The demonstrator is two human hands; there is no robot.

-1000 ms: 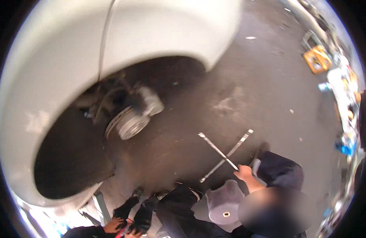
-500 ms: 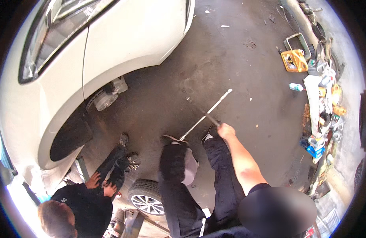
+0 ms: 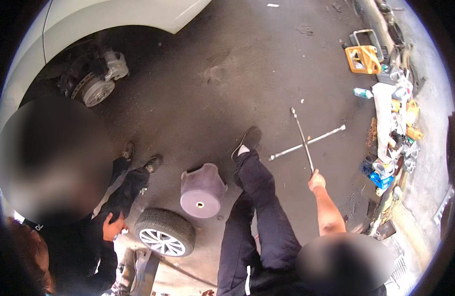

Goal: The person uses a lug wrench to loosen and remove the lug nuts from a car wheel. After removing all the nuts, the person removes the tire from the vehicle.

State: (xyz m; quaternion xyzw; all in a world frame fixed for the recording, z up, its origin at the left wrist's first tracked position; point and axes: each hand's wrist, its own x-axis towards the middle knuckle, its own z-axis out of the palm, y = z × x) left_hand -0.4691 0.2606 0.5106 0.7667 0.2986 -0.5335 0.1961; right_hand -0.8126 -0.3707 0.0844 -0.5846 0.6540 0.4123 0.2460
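My right hand (image 3: 316, 182) is closed round one arm of a metal four-way lug wrench (image 3: 305, 143). The cross-shaped wrench is out beyond my right leg, its other arms pointing away and to both sides over the dark floor. My left hand cannot be made out. Left of my legs, a purple plastic stool (image 3: 201, 201) stands on the floor. Beside the stool is a wheel (image 3: 163, 240) with a black tyre and a silver spoked rim.
A light-coloured car (image 3: 119, 12) at upper left has an exposed brake disc (image 3: 93, 92). At left, a person in dark clothes (image 3: 74, 246) rests a hand near the knee. Along the right wall lie bottles, rags and a yellow jug (image 3: 363, 60).
My right hand has carried the lug wrench to the right, away from my feet. I have stepped right, uncovering the stool. The other person has leaned further into view.
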